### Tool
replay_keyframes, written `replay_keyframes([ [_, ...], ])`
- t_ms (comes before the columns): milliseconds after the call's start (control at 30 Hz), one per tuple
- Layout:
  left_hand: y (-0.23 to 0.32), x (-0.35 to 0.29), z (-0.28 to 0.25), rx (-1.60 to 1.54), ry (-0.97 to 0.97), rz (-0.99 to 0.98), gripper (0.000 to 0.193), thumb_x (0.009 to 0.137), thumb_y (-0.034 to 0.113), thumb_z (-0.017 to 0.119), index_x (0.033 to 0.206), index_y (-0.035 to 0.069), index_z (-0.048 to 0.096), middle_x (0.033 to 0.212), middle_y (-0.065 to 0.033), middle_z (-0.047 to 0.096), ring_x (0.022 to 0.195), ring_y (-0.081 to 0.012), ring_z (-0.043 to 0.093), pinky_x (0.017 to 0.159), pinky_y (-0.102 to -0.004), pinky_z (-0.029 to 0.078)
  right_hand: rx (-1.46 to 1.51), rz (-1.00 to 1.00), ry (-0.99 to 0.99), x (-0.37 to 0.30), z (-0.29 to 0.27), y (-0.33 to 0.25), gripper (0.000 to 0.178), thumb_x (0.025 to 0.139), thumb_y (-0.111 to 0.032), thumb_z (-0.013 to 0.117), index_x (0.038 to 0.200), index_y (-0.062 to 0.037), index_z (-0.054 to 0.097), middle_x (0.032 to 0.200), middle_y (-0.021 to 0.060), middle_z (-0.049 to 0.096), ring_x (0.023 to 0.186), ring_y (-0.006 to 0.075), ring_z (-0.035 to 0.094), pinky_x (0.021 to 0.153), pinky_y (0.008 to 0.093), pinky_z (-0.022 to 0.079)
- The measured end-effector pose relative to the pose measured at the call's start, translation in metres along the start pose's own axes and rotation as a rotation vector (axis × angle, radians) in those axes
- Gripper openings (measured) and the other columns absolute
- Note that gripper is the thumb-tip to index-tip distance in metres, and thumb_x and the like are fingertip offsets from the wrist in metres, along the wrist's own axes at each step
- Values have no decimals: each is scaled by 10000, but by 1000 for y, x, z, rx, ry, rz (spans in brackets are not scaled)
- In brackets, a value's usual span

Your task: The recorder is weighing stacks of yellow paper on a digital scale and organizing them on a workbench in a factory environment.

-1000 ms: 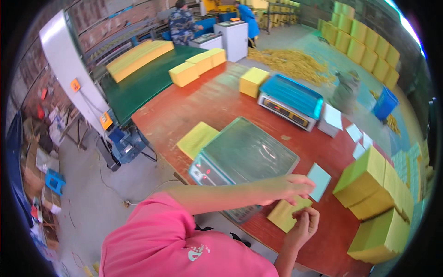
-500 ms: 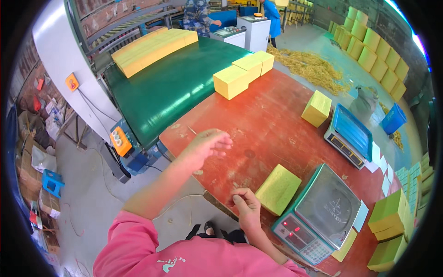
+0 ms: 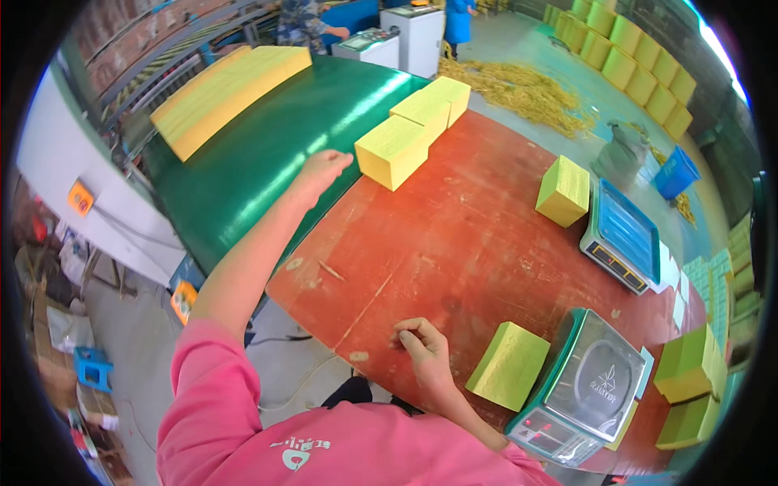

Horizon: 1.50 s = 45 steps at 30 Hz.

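My left hand (image 3: 324, 172) reaches over the green belt, its fingers loosely stretched toward the nearest of several yellow blocks (image 3: 392, 151) in a row at the belt's edge. A small gap separates the fingertips from that block, and nothing shows in the hand. Over the near edge of the red table (image 3: 381, 267) is my right hand (image 3: 423, 350), with thumb and fingers curled together; whatever is inside, if anything, is hidden. Just right of it a yellow-green block (image 3: 509, 366) lies beside a green-rimmed digital scale (image 3: 598, 381).
A long yellow block (image 3: 231, 93) rests on the green belt (image 3: 267, 154). Another yellow block (image 3: 563, 190) stands near a scale with a blue tray (image 3: 628, 227). More blocks (image 3: 689, 364) sit at right. Two people work beyond the belt, near control cabinets (image 3: 412, 40).
My left hand has moved up and away, from above the table to the belt beside the row of blocks. My right hand stays low near the table's edge. The view has shifted slightly.
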<state>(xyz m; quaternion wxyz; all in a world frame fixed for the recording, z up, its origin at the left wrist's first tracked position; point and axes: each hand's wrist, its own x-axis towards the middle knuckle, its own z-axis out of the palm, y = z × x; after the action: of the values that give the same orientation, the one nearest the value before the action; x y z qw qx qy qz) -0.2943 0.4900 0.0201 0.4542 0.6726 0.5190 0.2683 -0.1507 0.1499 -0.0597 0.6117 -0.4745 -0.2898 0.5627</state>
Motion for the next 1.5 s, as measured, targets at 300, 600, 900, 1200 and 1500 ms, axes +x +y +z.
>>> replay_keyframes([
  [300,-2,216,30,-16,-181,15,955,772,549,720,1410,-31,308,1416,-205,382,1309,-309,384,1050,-436,337,-41,-29,471,47,2,34,114,926,3,517,977,13,618,863,98,654,751,167,643,701,291,526],
  [600,-60,352,75,-608,-544,17,841,859,583,614,1476,76,349,1422,-129,468,1257,-277,482,1020,-393,398,-398,-176,536,136,-4,38,164,952,-34,524,1079,43,594,999,78,649,946,140,616,829,276,505],
  [900,-54,351,115,-571,-657,-94,452,906,426,542,1162,62,619,978,-104,677,841,-196,651,754,-353,517,-399,-487,464,396,-46,-39,658,989,-379,478,1477,18,284,1510,198,339,1399,296,332,1134,381,278],
  [1200,-61,257,165,-701,-831,-49,498,949,380,503,1293,21,521,1119,-125,636,933,-187,635,811,-341,512,-69,-445,485,376,-62,-6,645,998,-385,484,1479,5,304,1494,179,368,1364,249,367,1110,339,297],
  [1500,-68,20,230,-1067,-840,60,554,958,154,423,1483,37,292,1444,-133,421,1322,-254,419,1091,-401,349,181,-384,602,137,-55,9,531,1033,-297,418,1488,-44,315,1473,111,398,1304,185,425,1055,316,373],
])
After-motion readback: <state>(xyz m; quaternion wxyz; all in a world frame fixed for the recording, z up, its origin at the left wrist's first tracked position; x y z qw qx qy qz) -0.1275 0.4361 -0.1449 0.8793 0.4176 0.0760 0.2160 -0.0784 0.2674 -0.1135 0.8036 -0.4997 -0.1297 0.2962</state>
